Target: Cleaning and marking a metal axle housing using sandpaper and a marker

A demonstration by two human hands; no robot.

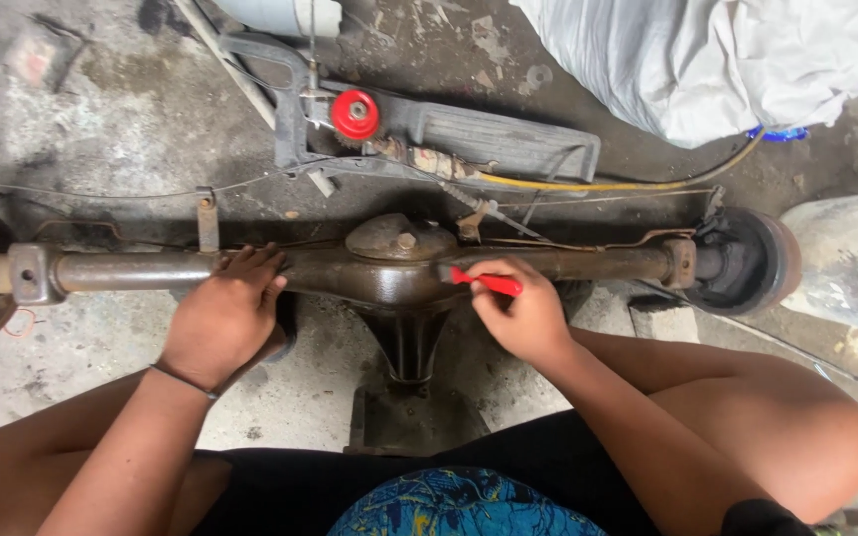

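At the bottom of the frame the person squats, knees spread, both arms reaching up toward mid-frame. The right hand [523, 316] has its fingers closed around a red-handled brush [487, 283], whose dark head rests on the rusty rear axle housing [389, 270] just right of its central bulge. The left hand [225, 313] lies flat, fingers curled loosely over the axle tube left of centre, steadying it. The step in hand appears to be brushing the housing; working along the tube would call for short strokes with the left hand bracing. Beyond the axle, upper centre, lies a grey tool with a red wire wheel [355, 114], and a white sack [707, 60] sits at upper right.
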